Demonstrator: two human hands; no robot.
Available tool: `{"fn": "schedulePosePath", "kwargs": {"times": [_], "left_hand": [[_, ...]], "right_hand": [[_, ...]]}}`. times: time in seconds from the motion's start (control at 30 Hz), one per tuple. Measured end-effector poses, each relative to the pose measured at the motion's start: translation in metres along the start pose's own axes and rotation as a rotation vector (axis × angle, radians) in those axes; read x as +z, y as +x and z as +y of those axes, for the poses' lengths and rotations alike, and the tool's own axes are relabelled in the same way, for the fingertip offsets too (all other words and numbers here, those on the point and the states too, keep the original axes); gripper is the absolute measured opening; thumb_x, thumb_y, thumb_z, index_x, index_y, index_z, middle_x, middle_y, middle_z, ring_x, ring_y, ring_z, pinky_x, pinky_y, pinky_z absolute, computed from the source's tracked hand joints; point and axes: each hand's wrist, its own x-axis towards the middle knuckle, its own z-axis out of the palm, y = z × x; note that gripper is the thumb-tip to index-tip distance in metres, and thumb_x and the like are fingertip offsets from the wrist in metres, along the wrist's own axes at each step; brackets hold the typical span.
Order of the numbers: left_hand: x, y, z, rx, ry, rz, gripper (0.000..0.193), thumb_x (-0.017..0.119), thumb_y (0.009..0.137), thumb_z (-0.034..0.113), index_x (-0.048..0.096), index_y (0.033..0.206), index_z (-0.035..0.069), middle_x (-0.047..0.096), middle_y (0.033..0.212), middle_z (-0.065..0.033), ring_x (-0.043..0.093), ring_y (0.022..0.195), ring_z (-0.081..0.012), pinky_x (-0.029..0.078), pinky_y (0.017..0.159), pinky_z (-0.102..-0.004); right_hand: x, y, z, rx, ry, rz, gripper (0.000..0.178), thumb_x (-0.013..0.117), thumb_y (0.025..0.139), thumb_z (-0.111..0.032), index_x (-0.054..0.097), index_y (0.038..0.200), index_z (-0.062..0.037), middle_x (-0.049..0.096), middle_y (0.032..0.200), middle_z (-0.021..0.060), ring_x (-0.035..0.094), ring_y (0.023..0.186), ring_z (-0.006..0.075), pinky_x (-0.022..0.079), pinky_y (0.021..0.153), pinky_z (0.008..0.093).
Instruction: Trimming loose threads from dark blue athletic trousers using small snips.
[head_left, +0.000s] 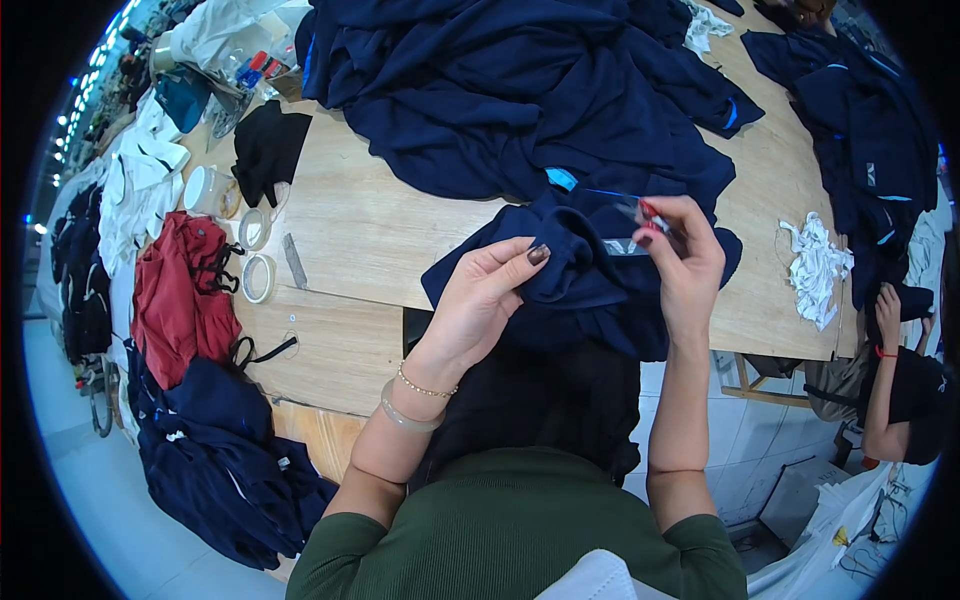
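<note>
My left hand [480,290] pinches a fold of a navy blue garment [570,260] between thumb and fingers, at the table's near edge. To its right, my right hand [685,255] is closed around a small, blurred tool [632,208] with a red part and a thin tip pointing left, apparently thread snips. Its fingers cover most of the tool. Just below the tip lies a grey-white strip [626,247] on the garment. A bright blue tab [562,179] shows on the cloth beyond.
A large heap of navy garments [520,90] covers the far table [330,190]. At left are tape rolls [258,278], a metal ruler [295,262], a red garment [185,300] and black cloth [270,150]. White scraps [818,268] lie right, near another person's arm [885,390].
</note>
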Motion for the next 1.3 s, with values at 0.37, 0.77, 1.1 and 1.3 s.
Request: {"fn": "schedulePosePath", "kwargs": {"times": [0.37, 0.77, 1.1, 1.3], "left_hand": [[0.008, 0.003, -0.008, 0.073, -0.027, 0.067, 0.020, 0.060, 0.093, 0.008, 0.066, 0.110, -0.001, 0.069, 0.101, -0.0039, 0.063, 0.092, -0.0065, 0.049, 0.081, -0.0200], [0.011, 0.002, -0.012, 0.198, 0.169, 0.077, 0.021, 0.062, 0.092, 0.005, 0.067, 0.112, -0.001, 0.067, 0.098, -0.0010, 0.058, 0.087, -0.0026, 0.044, 0.080, -0.0164], [0.007, 0.001, -0.011, 0.186, 0.156, 0.095, 0.021, 0.062, 0.092, 0.004, 0.067, 0.111, -0.002, 0.067, 0.100, -0.0026, 0.059, 0.090, -0.0040, 0.045, 0.084, -0.0177], [0.006, 0.001, -0.011, 0.179, 0.164, 0.086, 0.021, 0.062, 0.092, 0.004, 0.067, 0.111, -0.002, 0.068, 0.100, -0.0035, 0.059, 0.092, -0.0043, 0.045, 0.084, -0.0173]], "right_hand": [[0.008, -0.020, 0.001, -0.082, -0.220, -0.030, 0.025, 0.078, 0.074, -0.008, 0.066, 0.093, 0.0016, 0.061, 0.082, 0.0043, 0.055, 0.075, 0.0119, 0.040, 0.063, 0.0219], [0.018, -0.015, -0.010, -0.125, -0.297, -0.056, 0.025, 0.079, 0.072, -0.010, 0.066, 0.090, 0.0015, 0.062, 0.080, 0.0066, 0.057, 0.074, 0.0167, 0.043, 0.064, 0.0254], [0.020, -0.012, -0.021, -0.207, -0.443, -0.057, 0.024, 0.079, 0.071, -0.011, 0.065, 0.087, 0.0013, 0.063, 0.077, 0.0069, 0.054, 0.070, 0.0183, 0.042, 0.061, 0.0272], [0.019, -0.013, -0.018, -0.224, -0.426, -0.049, 0.023, 0.079, 0.071, -0.011, 0.065, 0.085, 0.0015, 0.062, 0.076, 0.0072, 0.054, 0.070, 0.0181, 0.042, 0.061, 0.0271]]}}
